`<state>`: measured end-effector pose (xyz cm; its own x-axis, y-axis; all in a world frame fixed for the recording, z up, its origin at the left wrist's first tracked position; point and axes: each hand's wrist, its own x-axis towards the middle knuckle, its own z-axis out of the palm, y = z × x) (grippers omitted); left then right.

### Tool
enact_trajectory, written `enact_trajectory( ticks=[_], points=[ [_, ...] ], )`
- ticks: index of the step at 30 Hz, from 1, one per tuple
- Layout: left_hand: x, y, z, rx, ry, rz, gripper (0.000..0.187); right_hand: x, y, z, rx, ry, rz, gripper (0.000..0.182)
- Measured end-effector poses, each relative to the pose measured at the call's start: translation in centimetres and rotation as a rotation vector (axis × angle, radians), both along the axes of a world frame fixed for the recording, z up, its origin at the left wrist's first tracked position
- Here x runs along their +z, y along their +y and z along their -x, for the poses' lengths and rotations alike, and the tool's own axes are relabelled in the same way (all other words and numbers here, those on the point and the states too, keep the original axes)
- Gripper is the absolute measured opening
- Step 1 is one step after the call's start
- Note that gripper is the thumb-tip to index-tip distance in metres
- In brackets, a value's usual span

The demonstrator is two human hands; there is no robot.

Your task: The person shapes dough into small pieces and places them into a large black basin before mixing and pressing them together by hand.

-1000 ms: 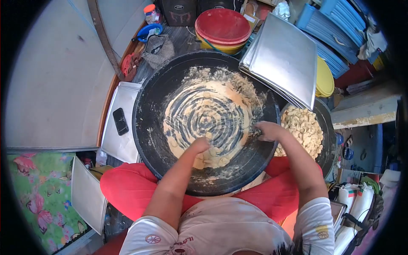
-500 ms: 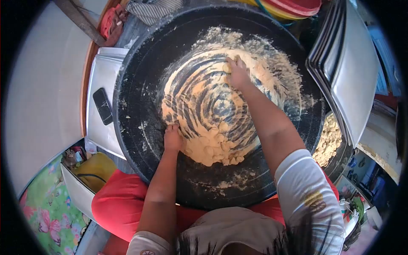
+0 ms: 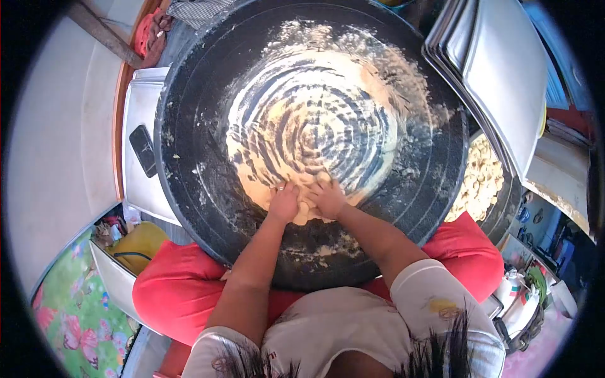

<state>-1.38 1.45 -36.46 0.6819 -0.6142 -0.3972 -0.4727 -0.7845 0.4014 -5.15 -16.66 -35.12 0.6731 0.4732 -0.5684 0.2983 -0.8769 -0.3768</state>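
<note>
In front of me is a wide black round tub [image 3: 189,183] with pale flour [image 3: 258,126] smeared in rings over its bottom. Small rounded pieces that look like dough [image 3: 305,208] lie heaped on the flour at the near side. My left hand [image 3: 285,201] has its fingers curled into the left of this heap. Close beside it, my right hand [image 3: 329,199] curves its fingers over pieces on the right. The hands are a little apart, with pieces between them. What lies under the palms is hidden.
Metal trays [image 3: 504,75] lean in a stack at the right of the tub. Behind my right knee a container holds many pale pieces [image 3: 480,179]. A phone [image 3: 144,150] lies on a silvery tray [image 3: 135,189] at left. A yellow container [image 3: 140,249] stands lower left.
My right hand has come from the far part of the tub to the near heap. My left hand has moved right into the heap, gathering the pieces closer together. The view has shifted slightly.
</note>
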Motion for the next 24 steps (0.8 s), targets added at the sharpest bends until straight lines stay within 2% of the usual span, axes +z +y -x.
enact_trajectory(
  ticks=[2,3,5,7,8,9,10,12,13,14,16,18,19,22,23,24],
  points=[
    [0.7,-0.2,0.8,-0.079,0.226,-0.139,0.037,-0.9,-2.3,1.9,-0.317,0.501,0.018,0.061],
    [1.6,-0.4,0.6,-0.118,0.314,-0.231,0.044,-0.9,-3.8,2.9,-0.313,0.493,0.021,0.061],
    [1.5,-0.5,0.4,-0.062,0.333,-0.197,0.043,0.2,-5.9,3.7,-0.341,0.220,0.150,0.070],
    [2.2,-0.9,0.6,-0.017,0.359,-0.163,0.042,2.3,-5.9,3.9,-0.413,0.239,0.182,0.073],
    [3.3,-1.6,0.5,-0.097,0.373,-0.196,0.047,3.4,-5.5,4.0,-0.487,0.263,0.213,0.077],
    [3.9,-2.1,0.4,-0.176,0.383,-0.228,0.051,2.2,-4.7,5.2,-0.366,0.206,0.313,0.084],
    [3.6,-2.1,0.8,-0.175,0.374,-0.225,0.051,2.9,-3.5,5.3,-0.368,0.197,0.316,0.084],
    [2.5,-1.6,2.6,-0.264,0.215,-0.154,0.072,4.1,-1.1,5.2,-0.429,0.235,0.210,0.082],
    [2.9,-1.6,2.7,-0.307,0.224,-0.166,0.058,3.0,-0.6,5.6,-0.429,0.240,0.205,0.082],
    [2.1,-1.2,3.2,-0.311,0.231,-0.172,0.058,1.5,-0.1,6.0,-0.422,0.182,0.135,0.075],
    [0.5,-0.7,4.3,-0.340,0.057,-0.139,0.039,0.0,0.4,6.7,-0.424,0.136,0.065,0.070],
    [0.0,-0.6,4.5,-0.380,0.092,-0.124,0.033,-0.6,-0.1,5.8,-0.322,0.152,0.084,0.046],
    [0.1,-0.8,4.1,-0.412,0.115,-0.108,0.029,-0.5,-0.6,5.3,-0.318,0.154,0.085,0.046],
    [0.5,-1.5,2.7,-0.291,0.184,-0.242,0.027,0.9,-3.0,3.8,-0.410,0.183,-0.057,0.036],
    [0.8,-1.0,1.8,-0.294,0.188,-0.242,0.027,1.8,-4.0,2.9,-0.562,0.219,-0.082,0.037],
    [1.0,-0.2,0.3,-0.137,0.157,-0.081,0.029,2.8,-5.2,1.8,-0.711,0.247,-0.106,0.039]
  ],
)
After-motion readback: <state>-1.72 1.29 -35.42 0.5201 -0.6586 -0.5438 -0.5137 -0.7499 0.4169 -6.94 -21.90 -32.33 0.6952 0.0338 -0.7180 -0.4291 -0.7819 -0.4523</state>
